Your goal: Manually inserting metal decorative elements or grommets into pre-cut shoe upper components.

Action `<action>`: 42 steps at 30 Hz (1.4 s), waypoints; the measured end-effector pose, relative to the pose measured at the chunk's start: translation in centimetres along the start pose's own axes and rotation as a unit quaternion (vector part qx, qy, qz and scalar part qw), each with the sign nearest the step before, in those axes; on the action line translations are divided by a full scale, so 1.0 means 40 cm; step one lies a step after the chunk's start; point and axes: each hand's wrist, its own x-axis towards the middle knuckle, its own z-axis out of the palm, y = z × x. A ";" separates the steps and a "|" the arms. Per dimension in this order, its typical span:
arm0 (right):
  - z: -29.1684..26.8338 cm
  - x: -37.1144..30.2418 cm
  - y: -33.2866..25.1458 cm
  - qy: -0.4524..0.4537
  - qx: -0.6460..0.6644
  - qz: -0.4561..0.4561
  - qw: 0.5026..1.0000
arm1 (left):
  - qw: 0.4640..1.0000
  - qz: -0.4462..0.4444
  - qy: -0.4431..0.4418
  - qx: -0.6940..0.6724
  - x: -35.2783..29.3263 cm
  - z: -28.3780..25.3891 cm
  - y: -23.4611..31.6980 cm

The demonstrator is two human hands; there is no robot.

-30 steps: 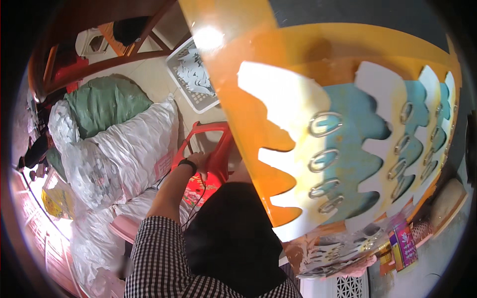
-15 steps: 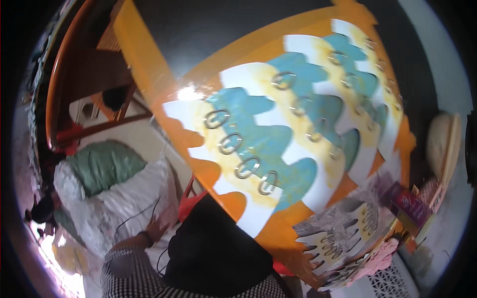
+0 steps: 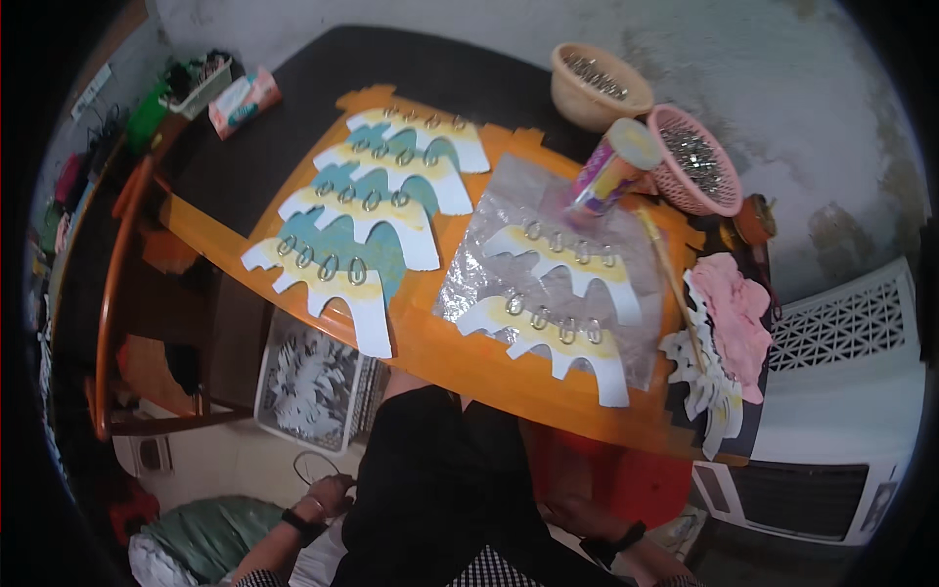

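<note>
My left hand (image 3: 333, 495), a dark band at its wrist, hangs low beside my left thigh with its fingers curled; what they hold, if anything, is hidden. Beside my right thigh, next to a red stool (image 3: 641, 484), is my right hand (image 3: 579, 515), its fingers mostly hidden. Neither hand touches the table. On its orange-taped top, white scalloped strips (image 3: 370, 328) with yellow shading and metal oval rings lie in a staggered stack over teal patches. Two similar strips (image 3: 562, 338) lie on a clear plastic sheet (image 3: 469, 284) to the right.
At the table's far right stand a beige bowl (image 3: 577, 110) and a pink basket (image 3: 722, 193) of metal pieces, plus a purple canister (image 3: 593, 186). A pink cloth (image 3: 732, 313) lies at the right edge. A white crate (image 3: 277, 435) and green sack (image 3: 210, 533) sit below left.
My view has swung from close over the left side of the table to a wider, more upright look. My left hand has left the white sack and is beside my thigh; my right hand now shows.
</note>
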 end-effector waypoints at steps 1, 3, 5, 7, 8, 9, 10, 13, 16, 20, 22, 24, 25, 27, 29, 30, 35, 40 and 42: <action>-0.026 0.024 -0.062 0.073 0.073 -0.014 0.995 | 0.999 -0.011 0.026 0.023 0.022 -0.055 0.040; -0.047 0.059 -0.124 0.153 0.150 -0.037 0.976 | 0.989 -0.086 0.095 -0.079 0.056 -0.137 0.130; -0.059 0.110 -0.145 0.234 0.193 -0.049 0.952 | 0.939 -0.081 0.152 -0.299 0.101 -0.072 0.050; -0.053 0.150 -0.138 0.275 0.204 -0.028 0.939 | 0.864 -0.197 0.101 -0.452 0.133 -0.058 0.095; -0.042 0.178 -0.110 0.326 0.220 -0.023 0.919 | 0.865 -0.198 0.106 -0.448 0.143 -0.033 0.076; -0.028 0.218 -0.073 0.371 0.238 -0.020 0.897 | 0.840 -0.235 0.045 -0.487 0.149 0.020 0.031; 0.008 0.254 0.014 0.384 0.311 -0.031 0.869 | 0.810 -0.267 -0.022 -0.521 0.174 0.030 -0.001; 0.131 0.301 0.224 0.420 0.377 0.029 0.825 | 0.722 -0.389 -0.034 -0.572 0.199 0.010 0.048; -0.007 0.385 0.293 0.423 0.365 0.036 0.829 | 0.757 -0.383 -0.050 -0.526 0.310 -0.100 0.087; -0.208 0.476 0.318 0.416 0.340 0.056 0.842 | 0.823 -0.328 -0.035 -0.462 0.464 -0.234 0.084; -0.279 0.468 0.318 0.419 0.323 0.083 0.845 | 0.853 -0.294 -0.045 -0.429 0.528 -0.291 0.118; -0.338 0.456 0.299 0.399 0.310 0.098 0.857 | 0.871 -0.276 -0.035 -0.404 0.494 -0.245 0.074; -0.364 0.448 0.287 0.389 0.304 0.104 0.864 | 0.881 -0.267 -0.030 -0.391 0.471 -0.225 0.053; -0.408 0.439 0.277 0.383 0.288 0.117 0.870 | 0.903 -0.234 -0.022 -0.358 0.474 -0.213 0.032; -0.442 0.431 0.263 0.377 0.272 0.125 0.876 | 0.924 -0.201 -0.010 -0.324 0.462 -0.198 0.008; -0.453 0.429 0.266 0.376 0.264 0.128 0.879 | 0.934 -0.183 -0.002 -0.306 0.467 -0.189 -0.002; -0.450 0.462 0.292 0.371 0.231 0.122 0.891 | 0.974 -0.096 0.053 -0.197 0.472 -0.138 -0.093; -0.282 0.361 0.307 0.376 0.199 0.146 0.893 | 0.993 0.002 0.081 -0.084 0.424 -0.072 -0.070; -0.173 0.301 0.289 0.366 0.199 0.157 0.896 | 0.846 -0.138 0.160 -0.490 0.345 -0.016 -0.089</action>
